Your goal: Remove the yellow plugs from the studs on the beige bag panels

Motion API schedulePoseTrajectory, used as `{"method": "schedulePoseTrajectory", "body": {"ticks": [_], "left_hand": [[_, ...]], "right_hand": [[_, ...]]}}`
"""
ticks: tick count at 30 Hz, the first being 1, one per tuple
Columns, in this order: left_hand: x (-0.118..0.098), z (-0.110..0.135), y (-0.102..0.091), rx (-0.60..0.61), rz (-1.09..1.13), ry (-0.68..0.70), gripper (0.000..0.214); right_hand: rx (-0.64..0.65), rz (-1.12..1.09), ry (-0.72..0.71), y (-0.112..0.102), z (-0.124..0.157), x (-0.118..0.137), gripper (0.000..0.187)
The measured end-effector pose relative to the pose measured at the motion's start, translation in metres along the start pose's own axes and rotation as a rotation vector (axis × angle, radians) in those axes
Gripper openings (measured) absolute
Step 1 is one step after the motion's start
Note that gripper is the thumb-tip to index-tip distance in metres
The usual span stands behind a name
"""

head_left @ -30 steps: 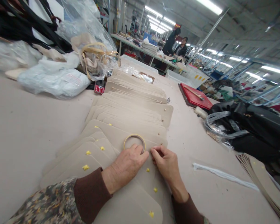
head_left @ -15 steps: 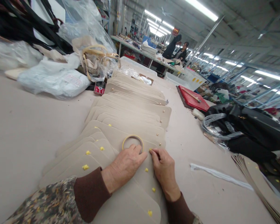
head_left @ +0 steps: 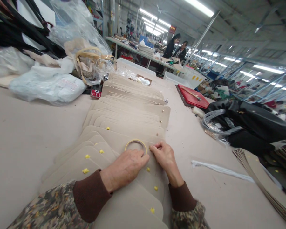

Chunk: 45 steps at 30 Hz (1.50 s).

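Observation:
A long row of overlapping beige flap-shaped pieces (head_left: 124, 114) lies on the table, some with small metal studs, the near ones with small yellow bits (head_left: 85, 170). A roll of tape (head_left: 135, 143) rests on the near pieces. My left hand (head_left: 125, 168) lies on a beige piece with its fingers curled against the roll's near edge. My right hand (head_left: 163, 156) is just right of the roll, its fingertips pinched together on the piece's edge; what they pinch is too small to make out.
Plastic bags (head_left: 47, 86) and dark straps pile up at the left back. A red tray (head_left: 192, 97) and black bags (head_left: 250, 127) sit to the right, with a fanned stack of pieces (head_left: 264, 178) and a white strip (head_left: 219, 170). Two people stand at a far table.
My right hand has shifted slightly up along the piece's edge, staying pinched. The view has drifted a little right and down. My left hand stays against the tape roll.

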<state>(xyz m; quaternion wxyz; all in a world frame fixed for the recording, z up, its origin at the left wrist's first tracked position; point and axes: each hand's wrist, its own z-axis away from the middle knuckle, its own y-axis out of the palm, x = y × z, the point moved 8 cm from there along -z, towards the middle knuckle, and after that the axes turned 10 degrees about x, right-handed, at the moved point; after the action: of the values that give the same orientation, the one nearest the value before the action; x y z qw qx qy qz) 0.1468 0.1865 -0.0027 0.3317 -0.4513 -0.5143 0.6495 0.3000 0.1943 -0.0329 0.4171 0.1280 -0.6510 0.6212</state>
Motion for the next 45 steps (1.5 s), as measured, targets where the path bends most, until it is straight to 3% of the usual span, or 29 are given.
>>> {"method": "schedulePoseTrajectory", "body": {"ticks": [7, 10, 13, 16, 19, 23, 27, 33, 36, 38, 42, 45], "left_hand": [[0.006, 0.001, -0.011, -0.083, -0.012, -0.022, 0.014], [0.015, 0.002, -0.011, -0.121, 0.017, -0.070, 0.016], [0.017, 0.003, -0.013, -0.181, 0.087, -0.033, 0.017], [0.012, 0.008, -0.020, -0.301, 0.213, 0.074, 0.019], [0.006, 0.011, -0.023, -0.349, 0.302, 0.150, 0.028], [0.004, 0.009, -0.017, -0.300, 0.281, 0.101, 0.043], [0.002, 0.006, -0.013, -0.270, 0.298, 0.094, 0.032], [0.003, 0.004, -0.009, -0.198, 0.300, 0.081, 0.014], [0.002, 0.005, -0.013, -0.223, 0.235, 0.082, 0.018], [-0.003, 0.007, -0.018, -0.268, 0.174, 0.108, 0.021], [-0.020, 0.012, -0.023, -0.323, 0.110, 0.207, 0.024], [-0.020, 0.013, -0.022, -0.350, 0.104, 0.200, 0.022]], "right_hand": [[0.041, -0.150, -0.062, 0.004, 0.004, -0.004, 0.028], [0.147, -0.159, -0.113, 0.005, 0.014, 0.003, 0.020], [0.243, -0.113, -0.171, 0.001, 0.026, 0.011, 0.018], [0.150, -0.176, -0.222, -0.016, 0.039, 0.016, 0.021], [0.112, -0.235, -0.383, -0.022, 0.056, 0.032, 0.019], [0.095, -0.093, -0.615, -0.019, 0.075, 0.059, 0.017], [0.039, 0.031, -0.692, -0.015, 0.079, 0.065, 0.019], [-0.142, 0.135, -0.758, -0.017, 0.088, 0.064, 0.020], [-0.133, 0.048, -0.668, -0.017, 0.088, 0.061, 0.018], [-0.069, -0.140, -0.481, -0.013, 0.080, 0.049, 0.015], [0.056, -0.592, -0.050, -0.001, 0.064, 0.004, 0.020], [0.084, -0.697, 0.114, -0.005, 0.058, -0.028, 0.031]]}}
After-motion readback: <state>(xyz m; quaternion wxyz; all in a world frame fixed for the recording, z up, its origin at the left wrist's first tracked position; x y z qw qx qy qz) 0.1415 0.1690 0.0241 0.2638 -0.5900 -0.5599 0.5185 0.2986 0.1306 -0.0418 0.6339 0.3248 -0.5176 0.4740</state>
